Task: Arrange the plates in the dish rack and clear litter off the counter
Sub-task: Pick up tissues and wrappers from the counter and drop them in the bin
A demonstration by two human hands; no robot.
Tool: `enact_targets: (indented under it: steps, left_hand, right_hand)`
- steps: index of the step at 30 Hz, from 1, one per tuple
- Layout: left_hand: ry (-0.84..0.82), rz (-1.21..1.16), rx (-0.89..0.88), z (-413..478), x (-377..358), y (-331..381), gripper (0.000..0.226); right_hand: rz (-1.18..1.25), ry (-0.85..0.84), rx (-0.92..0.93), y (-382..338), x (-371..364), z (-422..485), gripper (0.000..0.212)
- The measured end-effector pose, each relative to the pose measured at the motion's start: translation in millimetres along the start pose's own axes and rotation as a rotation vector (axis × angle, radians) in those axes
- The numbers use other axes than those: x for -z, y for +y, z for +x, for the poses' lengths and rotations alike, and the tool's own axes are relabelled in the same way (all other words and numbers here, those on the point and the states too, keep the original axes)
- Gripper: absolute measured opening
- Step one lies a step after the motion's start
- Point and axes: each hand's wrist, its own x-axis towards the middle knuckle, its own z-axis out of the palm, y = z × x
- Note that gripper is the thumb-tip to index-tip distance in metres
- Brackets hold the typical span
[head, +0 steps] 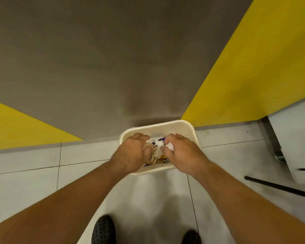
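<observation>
Bin (165,123): cream, on the tiled floor (33,182), crumpled litter (157,144) inside.
Left hand (130,153): over the bin, fingers curled down; grip cannot be told.
Right hand (184,154): pinches a white scrap (170,146) above the bin.

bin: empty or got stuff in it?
Not empty: crumpled litter shows inside the bin between left hand and right hand. How full: cannot tell.

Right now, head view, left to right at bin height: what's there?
Yellow wall panel → left hand → litter in the cream bin → right hand → white cabinet.
</observation>
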Motion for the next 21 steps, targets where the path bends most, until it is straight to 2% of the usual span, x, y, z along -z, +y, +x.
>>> enact_targets:
  steps: [3,5,8,11,15,19,21]
  left_hand:
    - [0.045,0.028,-0.022,-11,15,-1,0.041]
    - [0.034,0.019,-0.008,-19,29,4,0.04]
    - [0.042,-0.003,0.008,-37,59,20,0.039]
    - [0.077,-0.002,-0.006,-65,100,45,0.039]
    - [0.174,-0.033,-0.083,-111,171,96,0.034]
    - [0.285,-0.062,-0.214,-158,256,155,0.028]
    - [0.314,-0.057,-0.272,-180,301,183,0.032]
  right_hand:
    - [-0.001,-0.091,-0.01,-3,-8,14,0.071]
    - [0.015,-0.045,-0.024,-3,-4,8,0.077]
    - [0.017,0.027,-0.014,-5,18,-17,0.071]
    - [0.02,0.091,0.02,-22,60,-49,0.054]
    - [0.098,0.326,0.087,-66,138,-100,0.029]
    - [0.146,0.456,0.143,-121,218,-153,0.022]
    - [0.155,0.494,0.192,-150,258,-177,0.022]
